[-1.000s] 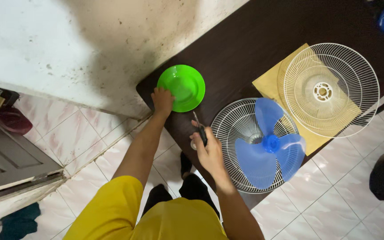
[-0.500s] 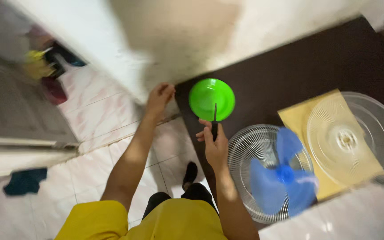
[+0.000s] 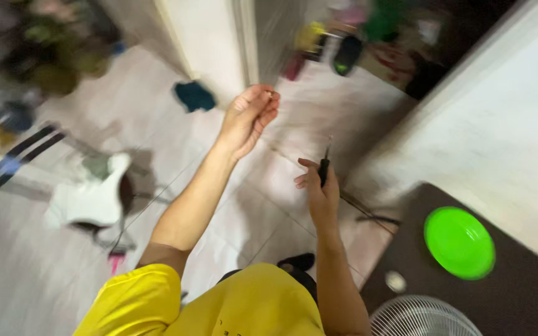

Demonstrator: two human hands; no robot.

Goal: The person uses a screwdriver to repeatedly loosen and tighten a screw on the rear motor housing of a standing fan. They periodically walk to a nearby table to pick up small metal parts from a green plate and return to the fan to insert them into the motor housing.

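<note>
My right hand (image 3: 320,190) grips a screwdriver (image 3: 324,167) with a black handle, its thin shaft pointing up, over the tiled floor left of the dark table (image 3: 530,298). My left hand (image 3: 248,118) is raised farther out over the floor, palm turned in and fingers curled together. A tiny pale speck shows at its fingertips, too blurred to identify. A bright green bowl (image 3: 460,241) sits on the table near its corner. The white wire fan grille (image 3: 424,318) lies at the bottom edge, and a small round pale piece (image 3: 395,281) lies beside it.
A white wall (image 3: 505,124) runs behind the table and a door frame (image 3: 244,43) stands ahead. A white fan base (image 3: 92,199) with a cord, a dark cloth (image 3: 194,95) and blurred clutter lie on the tiled floor. My dark shoe (image 3: 297,261) shows below.
The view has swung left, away from the table toward the floor and doorway. My left hand left the green bowl and rose with fingers curled. My right hand still holds the screwdriver.
</note>
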